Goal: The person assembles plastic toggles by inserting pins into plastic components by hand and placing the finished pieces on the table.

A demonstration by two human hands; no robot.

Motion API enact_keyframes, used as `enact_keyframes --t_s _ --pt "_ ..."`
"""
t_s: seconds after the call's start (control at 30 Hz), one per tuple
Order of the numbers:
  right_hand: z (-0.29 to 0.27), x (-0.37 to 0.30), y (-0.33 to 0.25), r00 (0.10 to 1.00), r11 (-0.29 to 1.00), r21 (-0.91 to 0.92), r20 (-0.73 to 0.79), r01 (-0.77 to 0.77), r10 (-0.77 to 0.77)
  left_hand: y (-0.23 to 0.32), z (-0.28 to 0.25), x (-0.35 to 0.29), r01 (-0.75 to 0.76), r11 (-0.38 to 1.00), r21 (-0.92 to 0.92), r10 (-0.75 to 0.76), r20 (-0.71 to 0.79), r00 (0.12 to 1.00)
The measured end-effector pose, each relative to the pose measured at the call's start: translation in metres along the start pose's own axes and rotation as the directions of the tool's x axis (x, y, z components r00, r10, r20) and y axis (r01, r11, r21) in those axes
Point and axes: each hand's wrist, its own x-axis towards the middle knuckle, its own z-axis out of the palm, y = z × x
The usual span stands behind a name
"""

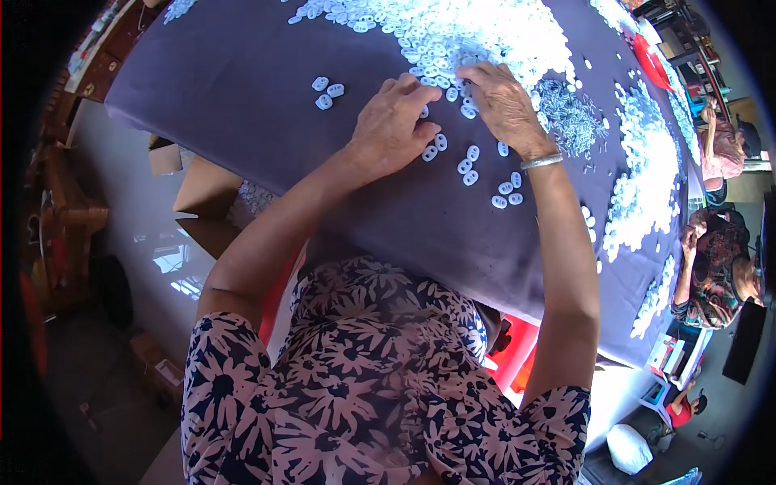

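White oval plastic pieces, each with two holes, form a large pile (pixel 501 40) on a dark cloth-covered table (pixel 267 105). My left hand (pixel 392 121) rests low over the cloth, thumb and index finger apart, with a white piece (pixel 424 111) partly showing between them. Against the pile's near edge, my right hand (pixel 505 105) has its curved fingers among the pieces; its fingertips are partly hidden, and I see nothing held. A silver bangle (pixel 541 162) circles the right wrist. Loose oval pieces (pixel 470 166) lie in small groups between my forearms.
Small metal parts (pixel 570 117) are heaped right of my right hand. More white pieces (pixel 647 178) and a red dish (pixel 651 61) are further right. Two people (pixel 715 259) sit along that side. An open cardboard box (pixel 206 190) stands on the floor at left.
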Motion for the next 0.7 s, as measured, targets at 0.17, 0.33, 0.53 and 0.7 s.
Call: enact_keyframes --t_s 0.17,0.33,0.53,0.7 --pt "0.007 -0.001 -0.013 0.993 0.991 0.066 0.003 -0.117 0.117 0.0 0.01 0.004 -0.06 0.996 0.062 0.06 0.002 0.998" --pt "0.001 -0.028 -0.027 0.985 0.978 0.141 -0.049 -0.155 0.164 -0.005 0.016 0.006 -0.076 0.995 0.064 0.077 -0.016 0.997" --pt "-0.028 -0.054 -0.053 0.955 0.891 0.352 0.182 -0.286 0.235 -0.022 0.02 0.011 -0.161 0.987 0.011 0.161 -0.027 0.987" --pt "-0.049 -0.062 -0.034 0.84 0.463 0.721 0.319 -0.515 0.438 -0.031 0.021 0.026 -0.191 0.974 -0.118 0.192 0.003 0.981"
